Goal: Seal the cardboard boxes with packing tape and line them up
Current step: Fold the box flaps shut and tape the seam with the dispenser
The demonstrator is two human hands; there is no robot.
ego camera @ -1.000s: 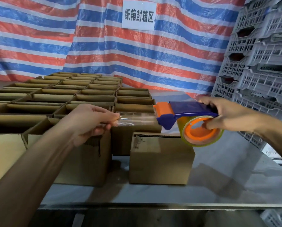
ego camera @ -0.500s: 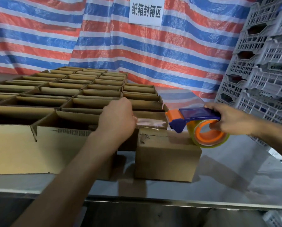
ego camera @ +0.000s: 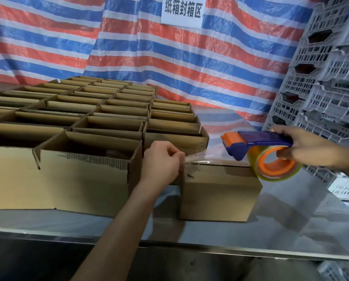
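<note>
Crosswise, then: closed cardboard box [ego camera: 220, 195] standing on the steel table [ego camera: 291, 220] near its front edge, long axis running left to right, top seam likewise. Stretched just above that seam, a strip of clear packing tape [ego camera: 206, 158] on the same left-right line, free end at the box's upper left corner, other end at the tape dispenser [ego camera: 256, 141]. Free end pinched by the left hand [ego camera: 161, 164], fingers curled, knuckles at the box's left top edge. Dispenser gripped by the right hand [ego camera: 305, 149], fingers wrapped round the blue frame, thumb in the orange core of the tape roll [ego camera: 279, 167]. Orange nose pointing left, roll at the box's upper right corner; contact there impossible to tell. Just left, across a narrow gap taken up by the left wrist, a block of open cardboard boxes [ego camera: 84, 173] in rows, reaching back toward the striped tarp [ego camera: 189, 67] and its paper sign [ego camera: 182, 11]. Bare steel to the right of the closed box and in front of it, up to the table's front lip. Farther right, stacked grey plastic crates [ego camera: 321, 88].
</note>
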